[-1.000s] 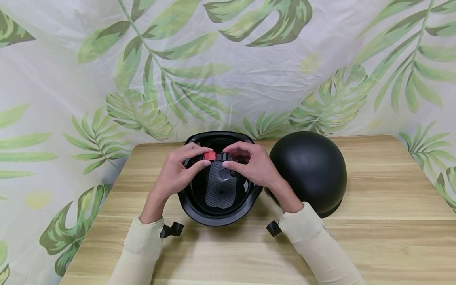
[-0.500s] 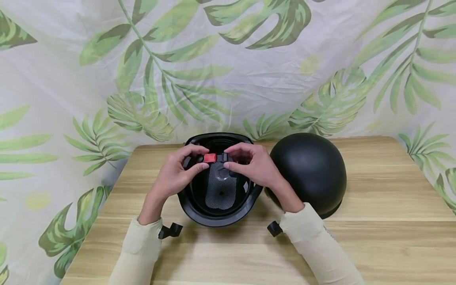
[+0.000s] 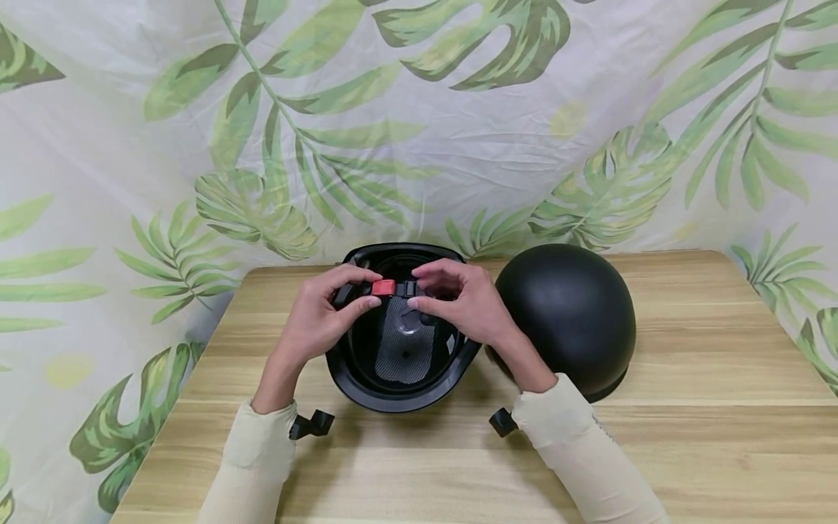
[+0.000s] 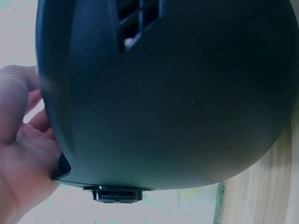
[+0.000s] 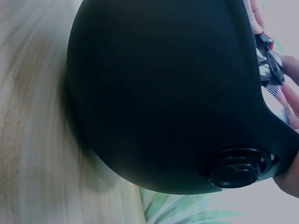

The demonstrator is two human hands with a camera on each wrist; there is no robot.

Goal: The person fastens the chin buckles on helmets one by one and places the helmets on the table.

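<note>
There were two black helmets on one wooden table (image 3: 720, 349). The first, an upside-down helmet (image 3: 401, 402), sat near the table's back edge, a bit left of that edge's middle, with its hollow side up. The second, a round helmet (image 3: 566, 316), sat dome up just to its right, also near the back edge; nobody could tell if the two touched. Over the hollow was one chin buckle with two parts, one red part (image 3: 383, 287) and one black part (image 3: 406, 289), end to end. The person's two hands had small, narrow grips: the left hand (image 3: 321, 309) pinched the red part, and the right hand (image 3: 466, 302) pinched the black part. Two cream sleeves (image 3: 252, 458) covered the arms.
</note>
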